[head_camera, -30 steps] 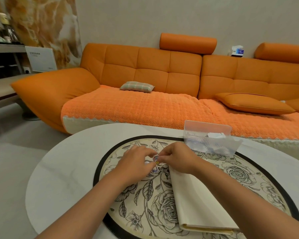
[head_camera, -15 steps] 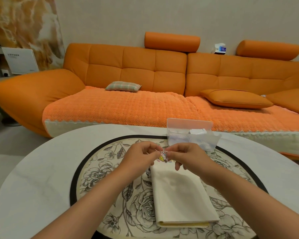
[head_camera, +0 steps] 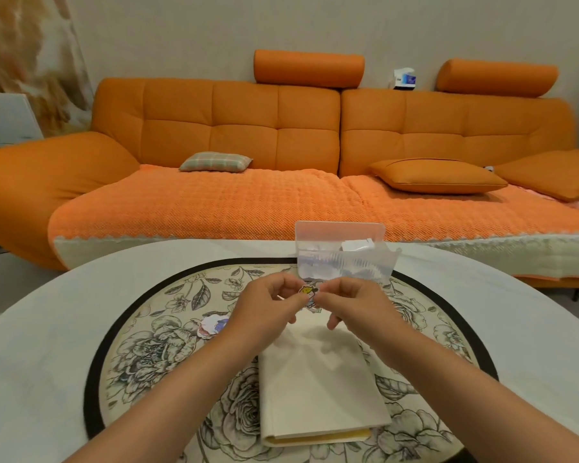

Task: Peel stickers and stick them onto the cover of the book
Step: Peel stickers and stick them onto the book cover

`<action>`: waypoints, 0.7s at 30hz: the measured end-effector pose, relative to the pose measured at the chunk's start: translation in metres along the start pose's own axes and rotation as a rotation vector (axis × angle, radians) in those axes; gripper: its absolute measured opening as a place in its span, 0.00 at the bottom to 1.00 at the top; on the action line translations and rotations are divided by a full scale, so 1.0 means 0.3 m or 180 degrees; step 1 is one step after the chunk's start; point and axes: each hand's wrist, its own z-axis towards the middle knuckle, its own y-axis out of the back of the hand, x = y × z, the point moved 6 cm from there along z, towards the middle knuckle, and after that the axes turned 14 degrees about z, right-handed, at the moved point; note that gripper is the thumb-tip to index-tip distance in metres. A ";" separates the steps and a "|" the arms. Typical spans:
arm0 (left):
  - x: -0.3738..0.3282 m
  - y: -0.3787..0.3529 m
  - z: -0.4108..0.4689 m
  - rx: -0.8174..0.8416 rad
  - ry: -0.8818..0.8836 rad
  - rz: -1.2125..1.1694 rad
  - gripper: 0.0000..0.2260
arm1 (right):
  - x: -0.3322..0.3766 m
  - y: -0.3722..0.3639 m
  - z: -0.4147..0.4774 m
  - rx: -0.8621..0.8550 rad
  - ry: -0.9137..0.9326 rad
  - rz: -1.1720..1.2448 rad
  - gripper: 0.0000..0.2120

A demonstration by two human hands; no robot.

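Observation:
A cream-covered book [head_camera: 318,389] lies shut on the floral round mat, spine edge toward me. Above its far end, my left hand [head_camera: 268,307] and my right hand [head_camera: 351,304] face each other, and both pinch a small sticker [head_camera: 309,293] with a yellow cartoon figure between their fingertips. The sticker is lifted off the table. A small loose sticker or backing piece [head_camera: 213,325], white with a blue-purple print, lies on the mat left of my left wrist.
A clear plastic box [head_camera: 343,253] with its lid up and white paper pieces inside stands just beyond my hands. The white round table [head_camera: 47,329] carries the floral mat [head_camera: 154,345]. An orange sofa [head_camera: 281,145] with cushions fills the background.
The view has shifted so the book sits centred below my hands. Both hands rose slightly with the sticker. The loose piece left of my wrist is now visible on the mat.

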 end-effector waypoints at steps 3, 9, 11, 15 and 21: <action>0.004 -0.008 0.000 0.0064 -0.0015 0.0096 0.02 | 0.011 0.006 0.007 0.0011 0.0361 -0.0174 0.03; 0.015 -0.012 -0.003 -0.0016 0.0134 -0.0102 0.02 | 0.000 0.008 0.012 0.0044 0.0476 -0.0286 0.04; 0.016 -0.014 -0.002 -0.0041 0.0090 0.0002 0.02 | -0.007 0.010 0.011 0.0075 0.0463 -0.0389 0.04; 0.007 -0.026 -0.005 0.0049 -0.0037 0.0220 0.03 | 0.001 0.024 0.006 -0.0009 0.0570 -0.0335 0.04; -0.011 -0.038 -0.018 0.0028 -0.0155 0.0288 0.05 | 0.005 0.024 0.002 0.0116 0.0654 -0.0442 0.05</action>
